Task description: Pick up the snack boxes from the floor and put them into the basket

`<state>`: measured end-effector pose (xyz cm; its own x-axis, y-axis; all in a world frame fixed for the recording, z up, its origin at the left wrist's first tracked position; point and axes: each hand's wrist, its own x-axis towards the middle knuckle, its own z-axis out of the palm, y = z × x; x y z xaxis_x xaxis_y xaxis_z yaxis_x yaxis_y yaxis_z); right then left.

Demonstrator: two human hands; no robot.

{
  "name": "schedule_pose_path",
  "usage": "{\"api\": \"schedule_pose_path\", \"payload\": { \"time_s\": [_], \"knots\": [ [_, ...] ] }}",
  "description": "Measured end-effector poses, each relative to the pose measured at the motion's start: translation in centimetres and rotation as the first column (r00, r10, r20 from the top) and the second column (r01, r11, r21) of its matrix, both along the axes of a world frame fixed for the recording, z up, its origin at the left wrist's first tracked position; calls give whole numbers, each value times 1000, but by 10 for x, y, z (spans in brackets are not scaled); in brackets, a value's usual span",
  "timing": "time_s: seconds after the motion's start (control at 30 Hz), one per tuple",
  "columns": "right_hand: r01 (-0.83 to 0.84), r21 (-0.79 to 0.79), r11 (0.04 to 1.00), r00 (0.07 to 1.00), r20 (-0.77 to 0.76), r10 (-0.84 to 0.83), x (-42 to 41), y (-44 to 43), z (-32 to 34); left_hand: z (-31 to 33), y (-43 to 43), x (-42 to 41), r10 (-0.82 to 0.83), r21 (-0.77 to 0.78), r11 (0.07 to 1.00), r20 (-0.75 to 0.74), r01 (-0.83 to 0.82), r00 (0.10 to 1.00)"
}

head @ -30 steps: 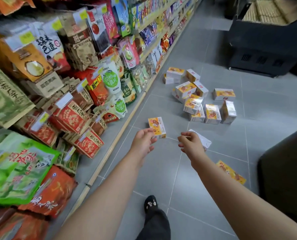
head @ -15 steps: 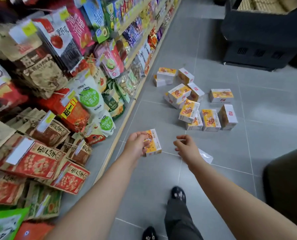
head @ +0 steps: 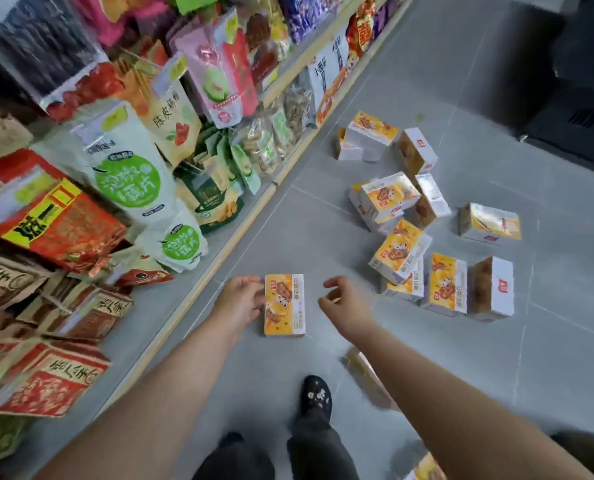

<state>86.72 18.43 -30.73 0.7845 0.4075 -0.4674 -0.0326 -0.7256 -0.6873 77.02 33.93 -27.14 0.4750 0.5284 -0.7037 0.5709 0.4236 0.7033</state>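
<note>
Head view: left of the left hand [head: 238, 301], a shelf [head: 219, 261] carries snack bags [head: 129, 181]. The left hand grips one yellow snack box [head: 284, 306] by its left edge, fingers curled on it. The box sits just right of that hand, between the two hands, printed face up. The right hand [head: 345, 304] is near the box's right side without touching it, its fingers loosely curled and holding nothing. Beneath the right forearm lies one blurred box [head: 364, 374]. Beyond and right of the right hand, about eleven boxes [head: 399, 251] lie scattered on the floor [head: 548, 358]; some overlap, so the count is uncertain. One more box corner [head: 423, 469] shows under the right arm.
</note>
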Motion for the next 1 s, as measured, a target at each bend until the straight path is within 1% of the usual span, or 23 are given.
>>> {"api": "schedule_pose_path", "payload": {
  "time_s": [0.07,0.17,0.27,0.4,0.47,0.57,0.67,0.73,0.77,0.8,0.83,0.87,0.9,1.0],
  "knots": [
    [-79,-39,996,997,-7,78,21,18,-35,-38,16,21,0,27,1000,-36,1,999],
    [-183,-83,980,983,-13,183,50,47,-109,-115,40,52,-6,33,999,-61,8,998],
    [-230,-111,967,973,-15,230,69,68,-183,-190,50,71,-44,-32,999,-108,40,993],
    [-248,-155,956,968,-72,239,84,87,-310,-321,53,89,-106,-56,994,-204,96,973],
    [-217,-171,961,974,-100,202,91,93,-362,-377,59,95,-140,-54,990,-261,130,955],
    [-120,-181,976,982,-166,90,93,102,-453,-473,68,92,-156,10,986,-332,169,930],
    [10,-216,976,967,-245,-64,96,107,-507,-558,80,86,-166,54,976,-447,212,879],
    [96,-235,967,958,-242,-153,100,107,-535,-606,83,85,-155,48,979,-458,198,876],
    [157,-227,961,941,-261,-216,102,107,-547,-609,80,86,-164,12,982,-440,189,883],
    [228,-206,952,904,-318,-285,103,106,-553,-602,76,88,-182,-40,983,-411,181,894],
    [295,-170,940,847,-408,-340,102,107,-557,-595,72,90,-198,-95,980,-377,175,905],
    [341,-142,929,799,-476,-366,100,108,-560,-590,68,92,-200,-136,977,-339,162,919],
    [375,-127,918,772,-505,-385,98,108,-562,-585,65,92,-198,-161,975,-314,153,929],
    [444,-108,890,746,-506,-434,88,111,-534,-555,67,87,-165,-114,984,-263,140,950]
  ]
}}
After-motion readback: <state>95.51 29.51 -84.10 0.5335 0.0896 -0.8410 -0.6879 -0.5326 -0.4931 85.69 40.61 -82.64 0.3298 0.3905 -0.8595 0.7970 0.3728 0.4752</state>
